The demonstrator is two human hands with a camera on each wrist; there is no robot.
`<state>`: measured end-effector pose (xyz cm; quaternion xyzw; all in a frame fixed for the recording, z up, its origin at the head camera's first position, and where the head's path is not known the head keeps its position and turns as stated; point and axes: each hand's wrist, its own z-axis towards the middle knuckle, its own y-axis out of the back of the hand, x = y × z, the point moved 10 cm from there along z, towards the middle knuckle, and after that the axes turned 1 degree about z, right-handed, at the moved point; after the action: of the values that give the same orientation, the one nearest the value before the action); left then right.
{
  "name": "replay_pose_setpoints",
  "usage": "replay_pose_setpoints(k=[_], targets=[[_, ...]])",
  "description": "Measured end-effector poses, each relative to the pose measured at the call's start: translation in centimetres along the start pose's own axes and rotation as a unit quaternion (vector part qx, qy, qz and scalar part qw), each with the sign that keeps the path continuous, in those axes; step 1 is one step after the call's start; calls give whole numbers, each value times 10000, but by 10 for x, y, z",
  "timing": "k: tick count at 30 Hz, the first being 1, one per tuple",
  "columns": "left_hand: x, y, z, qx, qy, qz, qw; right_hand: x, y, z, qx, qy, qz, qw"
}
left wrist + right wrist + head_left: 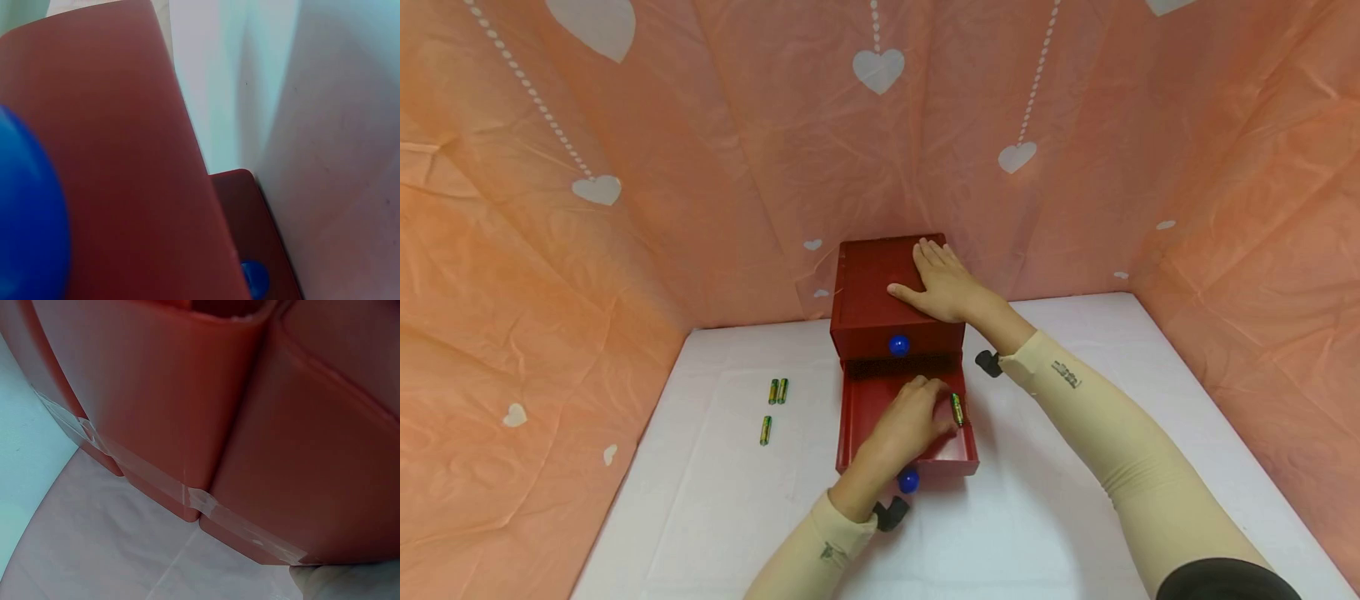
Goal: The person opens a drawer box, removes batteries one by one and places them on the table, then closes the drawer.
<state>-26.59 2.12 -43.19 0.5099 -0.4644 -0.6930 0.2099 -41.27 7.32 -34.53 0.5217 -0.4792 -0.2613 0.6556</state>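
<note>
Got right hand (946, 286) flat atop red drawer unit (872, 287), left hand (912, 422) at battery (957, 409) inside; can't tell if gripping.

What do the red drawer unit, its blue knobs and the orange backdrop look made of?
Red drawer unit: probably moulded plastic, smooth satin finish; rounded corners, soft sheen.
Blue knobs: likely plastic, glossy; bright highlights, glass not ruled out.
Orange backdrop: thin sheet, slight sheen, sharp creases; plastic film or coated fabric, can't tell which.

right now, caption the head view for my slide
Left hand and one battery at an open drawer, right hand flat atop the red cabinet, three more batteries on the table.
</note>
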Motion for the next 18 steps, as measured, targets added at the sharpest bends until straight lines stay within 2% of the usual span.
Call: replay_pose_setpoints(k=[7, 18], targets=[[0, -4, 1, 111, 166, 10, 9998, 1, 1, -2, 6, 1, 36, 10000], [-2, -7, 5, 34, 71, 366, 9993, 4, 2, -3, 10, 9, 37, 10000]])
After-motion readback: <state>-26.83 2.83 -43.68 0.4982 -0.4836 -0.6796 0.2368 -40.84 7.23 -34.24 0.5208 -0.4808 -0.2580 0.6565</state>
